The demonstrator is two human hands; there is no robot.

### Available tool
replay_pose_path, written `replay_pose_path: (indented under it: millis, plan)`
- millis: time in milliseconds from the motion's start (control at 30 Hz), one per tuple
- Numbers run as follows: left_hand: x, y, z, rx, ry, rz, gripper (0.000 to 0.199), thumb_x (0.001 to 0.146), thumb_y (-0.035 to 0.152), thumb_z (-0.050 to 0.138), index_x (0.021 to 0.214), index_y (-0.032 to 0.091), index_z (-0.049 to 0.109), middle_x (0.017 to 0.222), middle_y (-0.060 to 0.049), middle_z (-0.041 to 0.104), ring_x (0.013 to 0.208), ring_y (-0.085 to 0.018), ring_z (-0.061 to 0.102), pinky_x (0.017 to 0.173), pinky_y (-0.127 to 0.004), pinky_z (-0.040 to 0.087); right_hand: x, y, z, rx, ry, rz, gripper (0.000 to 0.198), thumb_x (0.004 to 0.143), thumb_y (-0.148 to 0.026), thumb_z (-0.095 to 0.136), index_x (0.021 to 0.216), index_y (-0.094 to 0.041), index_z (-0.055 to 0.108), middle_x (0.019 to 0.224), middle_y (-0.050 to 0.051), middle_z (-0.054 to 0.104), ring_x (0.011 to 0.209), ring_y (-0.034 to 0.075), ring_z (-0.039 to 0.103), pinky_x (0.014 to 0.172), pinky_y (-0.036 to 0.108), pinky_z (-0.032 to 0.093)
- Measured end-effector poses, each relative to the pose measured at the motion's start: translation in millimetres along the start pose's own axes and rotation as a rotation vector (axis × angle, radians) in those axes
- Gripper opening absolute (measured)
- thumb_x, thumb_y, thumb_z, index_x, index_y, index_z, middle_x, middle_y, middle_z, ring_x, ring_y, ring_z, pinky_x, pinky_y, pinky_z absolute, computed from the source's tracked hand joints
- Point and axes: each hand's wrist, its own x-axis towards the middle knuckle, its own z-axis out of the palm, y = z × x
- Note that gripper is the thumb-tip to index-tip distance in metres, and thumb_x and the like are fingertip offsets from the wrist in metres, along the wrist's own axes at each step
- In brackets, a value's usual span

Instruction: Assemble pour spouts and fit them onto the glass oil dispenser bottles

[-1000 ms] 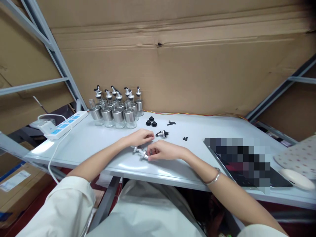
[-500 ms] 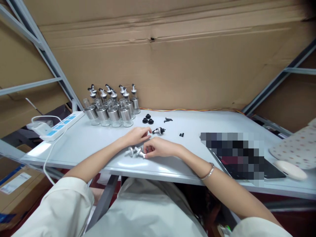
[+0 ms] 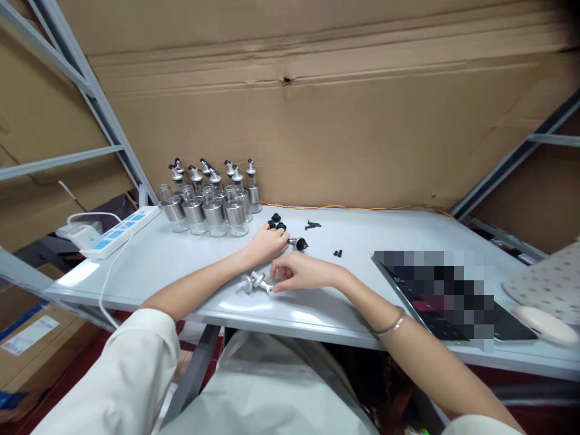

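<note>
My left hand (image 3: 267, 244) is closed on the spout end of a silver and black bottle pourer (image 3: 299, 243) lying on the table. Its fingertips partly hide that end. Just in front, my right hand (image 3: 306, 270) hovers low with thumb and curled forefinger apart, nothing visible between them. Beside its thumb lie a few silver pourer spouts (image 3: 257, 282) in a small heap. Black round stoppers (image 3: 276, 217) sit behind my left hand, which covers part of them. Farther right are thin black levers (image 3: 312, 225) and two small black caps (image 3: 338, 254).
Glass bottles with steel sleeves (image 3: 235, 214) stand at the back left, the rear ones topped with pourers. A white power strip (image 3: 120, 232) with cable lies left. A tablet (image 3: 435, 317), partly pixelated, and a white mouse (image 3: 546, 325) lie right. Cardboard (image 3: 339, 133) walls the back.
My left hand has moved right and closed on the pourer, whose black end has turned slightly. My right hand has shifted a little right, away from the silver spouts. The view has moved slightly.
</note>
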Motion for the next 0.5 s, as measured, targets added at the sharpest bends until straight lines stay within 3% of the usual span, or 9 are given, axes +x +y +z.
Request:
replay_pose_path:
  millis: [100, 200, 333, 400, 500]
  plan:
    - [-4.3, -6.9, -10.4, -0.058, 0.106, -0.047, 0.024, 0.089, 0.03, 0.044, 0.098, 0.012, 0.057, 0.098, -0.013, 0.061, 0.091, -0.025, 0.057, 0.078, -0.037, 0.037, -1.5, 8.4, -10.4, -0.207, 0.309, -0.017, 0.016, 0.081, -0.029, 0.061, 0.087, -0.014, 0.065, 0.084, 0.007, 0.062, 0.076, 0.017, 0.056, 0.07, 0.029, 0.044]
    - [-12.5, -33.9, -24.1, -0.109, 0.41, -0.222, 0.022, 0.088, 0.028, 0.045, 0.102, 0.015, 0.054, 0.109, -0.014, 0.057, 0.108, -0.028, 0.049, 0.089, -0.041, 0.036, -0.7, 25.2, -17.1, -0.495, 0.548, 0.046, 0.024, 0.082, -0.021, 0.06, 0.104, -0.015, 0.062, 0.109, 0.015, 0.059, 0.102, 0.028, 0.054, 0.086, 0.042, 0.043]
    - [-23.5, -83.7, -26.6, -0.176, 0.795, -0.446, 0.03, 0.084, 0.023, 0.05, 0.113, 0.015, 0.047, 0.125, -0.016, 0.044, 0.124, -0.029, 0.038, 0.102, -0.046, 0.031, 0.3, 44.9, -18.8, -0.553, 0.43, 0.16, 0.032, 0.086, -0.019, 0.054, 0.117, -0.018, 0.059, 0.126, 0.017, 0.053, 0.102, 0.027, 0.059, 0.085, 0.039, 0.045]
    - [-26.2, -100.4, -19.8, -0.253, 0.842, -0.484, 0.036, 0.083, 0.023, 0.053, 0.116, 0.014, 0.044, 0.128, -0.017, 0.04, 0.126, -0.028, 0.037, 0.105, -0.044, 0.032, 0.4, 50.0, -18.6, -0.495, 0.348, 0.178, 0.027, 0.087, -0.016, 0.051, 0.112, -0.017, 0.062, 0.119, 0.016, 0.058, 0.095, 0.024, 0.062, 0.084, 0.035, 0.046]
    - [-26.6, -108.5, -8.9, -0.391, 0.786, -0.512, 0.034, 0.085, 0.023, 0.05, 0.117, 0.013, 0.041, 0.122, -0.016, 0.042, 0.112, -0.023, 0.05, 0.1, -0.041, 0.039, 0.3, 53.5, -19.5, -0.423, 0.313, 0.171, 0.021, 0.084, -0.012, 0.052, 0.101, -0.015, 0.066, 0.107, 0.014, 0.063, 0.093, 0.023, 0.062, 0.084, 0.033, 0.046]
